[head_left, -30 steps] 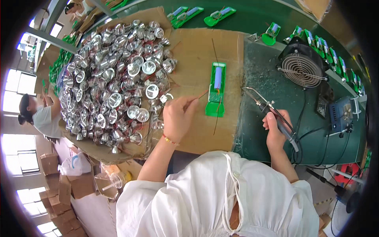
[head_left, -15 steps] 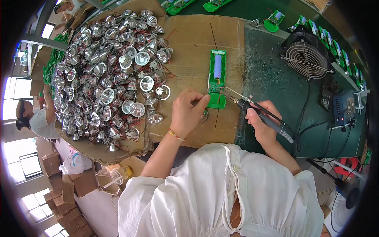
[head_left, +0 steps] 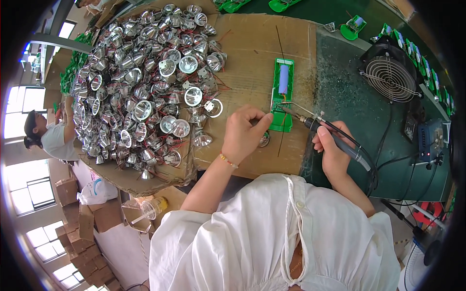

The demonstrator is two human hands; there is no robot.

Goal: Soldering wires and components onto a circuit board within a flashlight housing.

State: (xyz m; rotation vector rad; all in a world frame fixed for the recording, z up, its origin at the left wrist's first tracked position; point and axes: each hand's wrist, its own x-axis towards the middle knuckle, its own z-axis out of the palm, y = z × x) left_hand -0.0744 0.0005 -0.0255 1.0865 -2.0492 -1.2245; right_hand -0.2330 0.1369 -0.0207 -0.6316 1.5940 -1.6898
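Note:
In front of me an open green lamp housing (head_left: 282, 123) lies on cardboard, its battery cell (head_left: 283, 80) and small circuit board (head_left: 280, 104) showing. My right hand (head_left: 335, 153) is closed round the dark grip of a soldering iron (head_left: 342, 144). The iron's tip, with a thin metal tube beside it, is at the circuit board. My left hand (head_left: 244, 133) is at the housing's left edge, thumb and forefinger pinched together; what lies between them is too small to make out. Partly behind that hand, a small reflector cup (head_left: 264, 139) rests beside the housing.
A large heap of silvery reflector cups (head_left: 145, 97) with red wires fills the left. A round fan with a wire guard (head_left: 391, 80) and a blue soldering station (head_left: 431, 140) stand at right. More green housings (head_left: 353, 27) line the far edge. Another person (head_left: 51, 136) works at far left.
The whole view has shifted, so the bench appears farther right. The iron's tip stays at the circuit board and the left hand keeps its pinch by the housing.

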